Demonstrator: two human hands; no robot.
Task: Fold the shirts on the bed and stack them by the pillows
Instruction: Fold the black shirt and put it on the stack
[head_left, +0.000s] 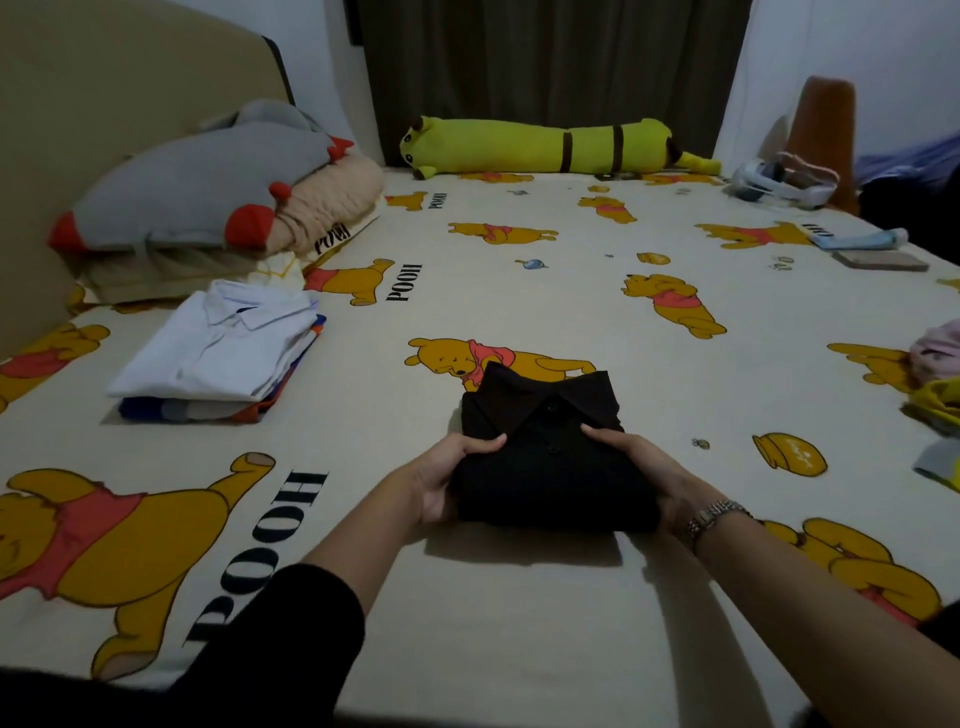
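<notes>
A folded black collared shirt sits at the middle of the bed, lifted slightly so it casts a shadow beneath. My left hand grips its left side with the thumb on top. My right hand, with a metal watch on the wrist, grips its right side the same way. To the left, a stack of folded shirts topped by a white collared one lies in front of the pillows by the headboard.
The bed sheet is cream with cartoon bears. A long yellow-green plush lies along the far edge. Loose unfolded clothes lie at the right edge. A small flat box and a bag sit at the far right.
</notes>
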